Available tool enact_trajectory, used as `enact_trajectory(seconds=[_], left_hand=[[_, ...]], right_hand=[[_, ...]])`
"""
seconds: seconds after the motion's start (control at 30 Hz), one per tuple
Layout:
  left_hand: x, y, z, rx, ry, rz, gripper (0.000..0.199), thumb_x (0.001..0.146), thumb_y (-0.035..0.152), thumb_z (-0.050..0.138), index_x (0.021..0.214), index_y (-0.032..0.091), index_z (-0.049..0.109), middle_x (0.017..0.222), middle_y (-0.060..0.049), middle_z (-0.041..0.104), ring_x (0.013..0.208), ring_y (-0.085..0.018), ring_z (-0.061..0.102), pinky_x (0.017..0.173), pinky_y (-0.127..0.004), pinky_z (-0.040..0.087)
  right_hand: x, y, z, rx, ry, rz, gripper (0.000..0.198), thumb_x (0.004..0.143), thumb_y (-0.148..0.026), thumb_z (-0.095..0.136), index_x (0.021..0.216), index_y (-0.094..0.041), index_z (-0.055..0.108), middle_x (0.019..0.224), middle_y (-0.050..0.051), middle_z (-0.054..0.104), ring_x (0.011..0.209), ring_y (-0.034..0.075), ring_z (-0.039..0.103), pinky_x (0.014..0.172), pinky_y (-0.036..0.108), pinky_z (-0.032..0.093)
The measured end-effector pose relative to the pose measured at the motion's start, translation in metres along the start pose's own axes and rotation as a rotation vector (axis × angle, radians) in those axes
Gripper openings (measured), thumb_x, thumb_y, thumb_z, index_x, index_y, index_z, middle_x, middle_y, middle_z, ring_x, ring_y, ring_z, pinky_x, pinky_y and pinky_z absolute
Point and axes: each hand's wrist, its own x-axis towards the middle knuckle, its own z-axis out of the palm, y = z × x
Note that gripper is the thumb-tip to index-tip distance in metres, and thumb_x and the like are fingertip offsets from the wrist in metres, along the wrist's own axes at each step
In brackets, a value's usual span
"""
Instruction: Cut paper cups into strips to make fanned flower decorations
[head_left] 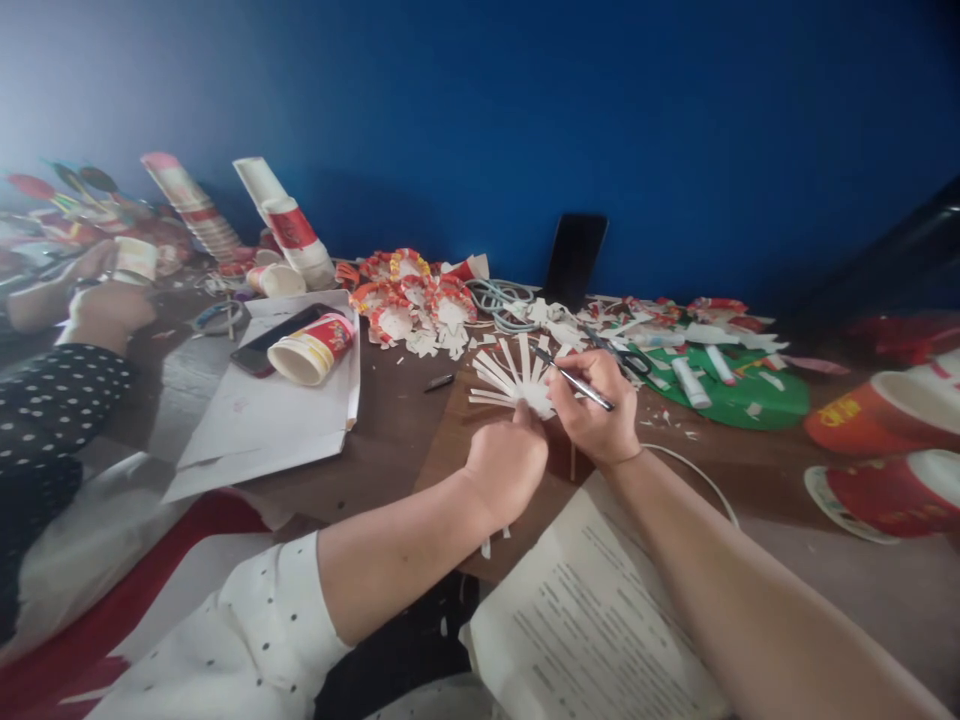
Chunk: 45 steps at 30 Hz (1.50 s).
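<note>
A white paper cup cut into strips (504, 372) lies flattened on the table, its strips fanned out around a round middle. My left hand (510, 455) is closed with the index finger pressing on that middle, holding the cup down. Between the thumb and fingers of my right hand (600, 410) is a black-and-silver pen (585, 388), its tip over the strips at the cup's far right side. My right hand partly hides the right-hand strips. A small black pen cap (439, 382) lies to the left of the cut cup.
Red-and-white cut cup pieces (412, 295) are heaped behind, near an upright phone (576, 258). A green disc (757, 395) bears scraps and glue sticks. A printed sheet (585, 620) lies near me. At left, a co-worker's hands (109, 300) hold a cup.
</note>
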Motion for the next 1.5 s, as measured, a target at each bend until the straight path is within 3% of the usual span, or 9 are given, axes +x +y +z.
enact_trajectory(seconds=[0.17, 0.37, 0.67, 0.8, 0.93, 1.17, 1.33, 1.5], left_hand=[[-0.001, -0.001, -0.002, -0.023, 0.034, 0.005, 0.042, 0.092, 0.009, 0.035, 0.129, 0.005, 0.055, 0.132, -0.024, 0.054, 0.089, -0.020, 0.069, 0.067, -0.028, 0.055], [-0.003, 0.001, -0.001, -0.027, 0.012, 0.011, 0.034, 0.091, 0.009, 0.038, 0.117, 0.007, 0.059, 0.112, -0.017, 0.056, 0.080, -0.019, 0.067, 0.060, -0.026, 0.053], [-0.005, 0.001, 0.002, -0.024, 0.006, 0.040, 0.033, 0.090, 0.013, 0.044, 0.118, 0.008, 0.059, 0.113, -0.017, 0.057, 0.075, -0.018, 0.067, 0.060, -0.026, 0.053], [-0.004, -0.001, 0.004, -0.032, 0.011, 0.036, 0.042, 0.090, 0.015, 0.045, 0.131, 0.007, 0.052, 0.138, -0.026, 0.046, 0.081, -0.018, 0.069, 0.063, -0.027, 0.055], [0.001, -0.005, 0.007, -0.045, 0.008, 0.035, 0.050, 0.091, 0.014, 0.041, 0.140, 0.003, 0.042, 0.149, -0.030, 0.036, 0.084, -0.021, 0.071, 0.064, -0.029, 0.056], [0.024, -0.018, 0.000, -0.046, 0.033, 0.034, 0.040, 0.091, 0.006, 0.032, 0.122, 0.004, 0.056, 0.124, -0.023, 0.059, 0.090, -0.025, 0.070, 0.068, -0.033, 0.056], [0.060, -0.031, -0.002, -0.047, 0.136, 0.089, 0.036, 0.092, 0.007, 0.032, 0.115, 0.005, 0.060, 0.113, -0.020, 0.064, 0.101, -0.028, 0.068, 0.074, -0.036, 0.057], [0.086, -0.036, -0.005, -0.051, 0.145, 0.041, 0.035, 0.093, 0.008, 0.033, 0.108, 0.006, 0.064, 0.107, -0.019, 0.067, 0.100, -0.029, 0.069, 0.076, -0.037, 0.057]], right_hand=[[-0.001, 0.004, 0.001, 0.093, -0.037, 0.119, 0.014, 0.090, -0.037, 0.057, 0.090, -0.022, 0.056, 0.071, 0.001, 0.067, 0.058, 0.015, 0.065, 0.059, 0.028, 0.053], [0.002, 0.006, 0.000, 0.239, -0.077, 0.279, 0.025, 0.095, -0.035, 0.045, 0.092, -0.020, 0.065, 0.063, -0.002, 0.062, 0.047, 0.011, 0.058, 0.050, 0.024, 0.049], [0.000, 0.008, 0.002, 0.152, -0.115, 0.123, 0.030, 0.096, -0.034, 0.047, 0.104, -0.020, 0.072, 0.090, 0.006, 0.072, 0.073, 0.018, 0.068, 0.073, 0.034, 0.057], [-0.001, 0.007, 0.003, -0.008, -0.092, -0.018, 0.021, 0.093, -0.029, 0.053, 0.100, -0.020, 0.070, 0.093, 0.007, 0.073, 0.085, 0.021, 0.069, 0.083, 0.037, 0.055], [-0.005, 0.005, 0.005, -0.064, -0.057, 0.011, 0.016, 0.090, -0.031, 0.059, 0.099, -0.020, 0.067, 0.093, 0.007, 0.073, 0.080, 0.020, 0.069, 0.076, 0.034, 0.057], [0.012, 0.017, 0.013, -0.063, 0.057, -0.014, 0.015, 0.090, -0.029, 0.057, 0.099, -0.020, 0.064, 0.096, 0.009, 0.071, 0.085, 0.021, 0.068, 0.076, 0.034, 0.056], [0.026, 0.036, 0.023, -0.053, 0.128, -0.017, 0.016, 0.089, -0.029, 0.053, 0.096, -0.019, 0.063, 0.098, 0.011, 0.071, 0.090, 0.023, 0.068, 0.083, 0.038, 0.055], [0.024, 0.046, 0.023, -0.092, 0.130, 0.034, 0.020, 0.089, -0.033, 0.052, 0.096, -0.019, 0.064, 0.097, 0.011, 0.071, 0.092, 0.023, 0.067, 0.087, 0.039, 0.053]])
